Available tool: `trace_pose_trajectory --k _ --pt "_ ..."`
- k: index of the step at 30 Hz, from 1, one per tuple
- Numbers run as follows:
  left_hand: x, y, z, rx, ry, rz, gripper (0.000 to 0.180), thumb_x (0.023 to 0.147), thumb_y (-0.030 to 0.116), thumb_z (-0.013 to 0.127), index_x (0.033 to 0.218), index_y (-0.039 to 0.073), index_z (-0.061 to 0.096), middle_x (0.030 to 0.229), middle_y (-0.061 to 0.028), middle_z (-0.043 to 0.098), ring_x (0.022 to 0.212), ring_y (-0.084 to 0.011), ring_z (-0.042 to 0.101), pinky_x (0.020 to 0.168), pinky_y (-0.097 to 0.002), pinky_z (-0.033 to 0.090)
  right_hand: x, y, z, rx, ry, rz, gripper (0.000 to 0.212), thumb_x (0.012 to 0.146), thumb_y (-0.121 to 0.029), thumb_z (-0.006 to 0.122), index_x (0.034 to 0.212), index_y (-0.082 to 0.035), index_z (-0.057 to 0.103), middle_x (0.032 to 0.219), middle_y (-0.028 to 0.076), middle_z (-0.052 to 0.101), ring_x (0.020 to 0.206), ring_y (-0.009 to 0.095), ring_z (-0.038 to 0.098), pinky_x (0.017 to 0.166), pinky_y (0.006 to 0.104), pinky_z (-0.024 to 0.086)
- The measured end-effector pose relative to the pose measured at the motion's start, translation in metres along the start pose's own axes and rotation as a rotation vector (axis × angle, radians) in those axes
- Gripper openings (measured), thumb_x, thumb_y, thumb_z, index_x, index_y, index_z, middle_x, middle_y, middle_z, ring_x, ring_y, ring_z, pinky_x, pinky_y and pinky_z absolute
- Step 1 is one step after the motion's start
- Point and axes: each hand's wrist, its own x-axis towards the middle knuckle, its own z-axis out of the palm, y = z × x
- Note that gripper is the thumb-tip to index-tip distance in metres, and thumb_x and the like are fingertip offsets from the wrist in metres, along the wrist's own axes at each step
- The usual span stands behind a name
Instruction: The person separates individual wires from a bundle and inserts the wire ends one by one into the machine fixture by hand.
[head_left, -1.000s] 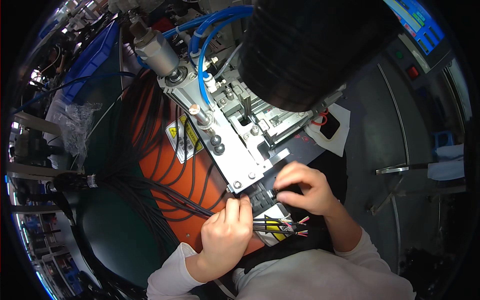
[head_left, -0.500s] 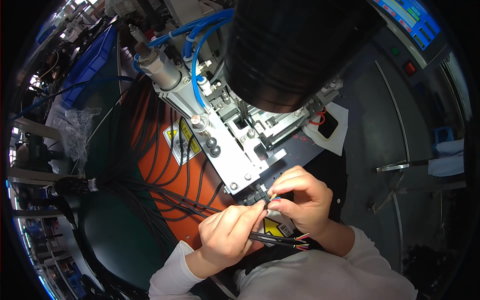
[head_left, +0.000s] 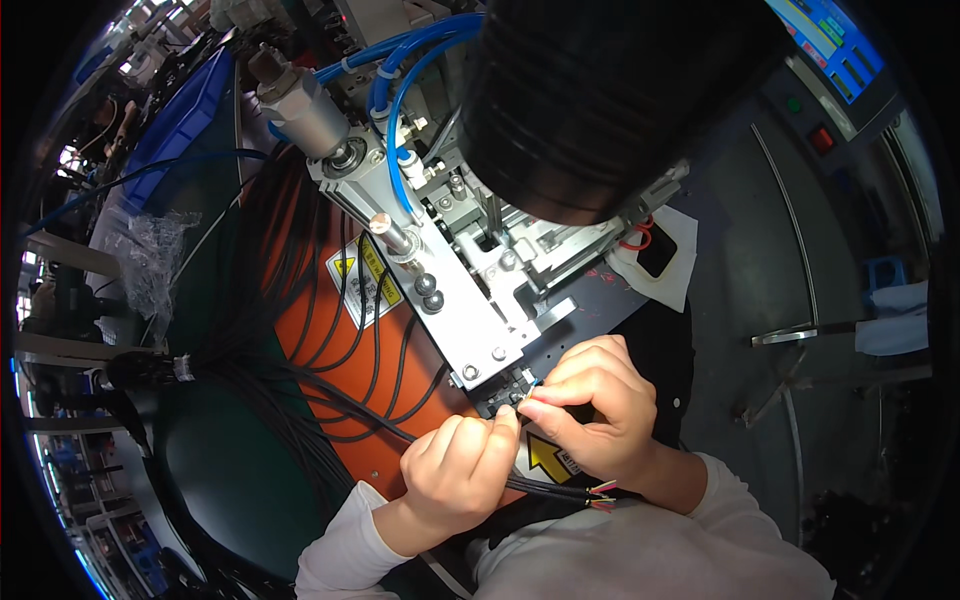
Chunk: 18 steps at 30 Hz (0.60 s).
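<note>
My left hand (head_left: 458, 468) is closed around a black cable near its end, with the thumb and index finger stretched toward a small dark fixture (head_left: 503, 397). Beside it my right hand (head_left: 602, 408) pinches the thin coloured wires (head_left: 530, 393) coming out of that cable. The fingertips of both hands nearly meet at the front edge of the fixture, and partly hide the wires. Below my left hand, more black cables (head_left: 545, 487) run to the right, their ends showing stripped coloured wires (head_left: 601, 497).
A silver press machine (head_left: 455, 320) with blue air hoses (head_left: 393, 130) stands ahead, under a large black cylinder (head_left: 610, 110). Many black cables (head_left: 290, 260) lie over the orange base (head_left: 345, 400) at left. A screen (head_left: 835, 40) is at far right.
Both hands have brought the wire ends closer to the fixture, my right hand moving slightly left. The metal cylinder and pin on the machine have risen. The loose cables below have shifted slightly.
</note>
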Motion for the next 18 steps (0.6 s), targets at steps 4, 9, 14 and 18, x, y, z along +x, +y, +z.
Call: trace_pose_trajectory --k 4,9,14,18 --pt "0.000 -0.006 -0.002 0.099 -0.092 0.064 0.020 0.074 0.007 0.064 0.093 0.002 0.067 0.074 -0.0014 0.055 0.055 -0.0100 0.049 0.043 -0.0222 0.037 0.010 0.004 -0.020 -0.106 -0.209 0.075 0.016 0.072 -0.010 0.077 0.071 -0.007 0.061 0.074 0.003 0.063 0.072 0.019 0.058 0.070 0.0311 0.042" --pt "-0.001 -0.001 0.002 0.077 -0.122 0.035 0.035 0.065 0.005 0.065 0.100 0.005 0.070 0.081 -0.0038 0.061 0.057 -0.0127 0.051 0.046 -0.0249 0.040 0.007 0.022 -0.036 0.224 -0.404 0.359 0.011 0.076 -0.007 0.073 0.078 0.000 0.065 0.076 0.005 0.064 0.072 0.016 0.059 0.066 0.0283 0.045" --pt "-0.008 0.002 0.009 0.190 -0.173 0.098 0.030 0.077 0.006 0.063 0.107 0.007 0.069 0.079 -0.0004 0.056 0.056 -0.0077 0.046 0.044 -0.0203 0.034 -0.001 0.039 -0.026 0.161 -0.342 0.293 0.011 0.078 -0.007 0.073 0.083 0.001 0.067 0.077 0.005 0.065 0.074 0.012 0.061 0.067 0.0254 0.046" --pt "-0.009 0.004 0.009 0.192 -0.185 0.084 0.031 0.076 0.007 0.064 0.106 0.007 0.069 0.079 0.0000 0.054 0.057 -0.0076 0.046 0.045 -0.0201 0.034 -0.001 0.044 -0.025 0.277 -0.415 0.525 0.009 0.075 -0.001 0.073 0.080 0.001 0.067 0.081 0.009 0.066 0.076 0.014 0.060 0.069 0.0261 0.045"
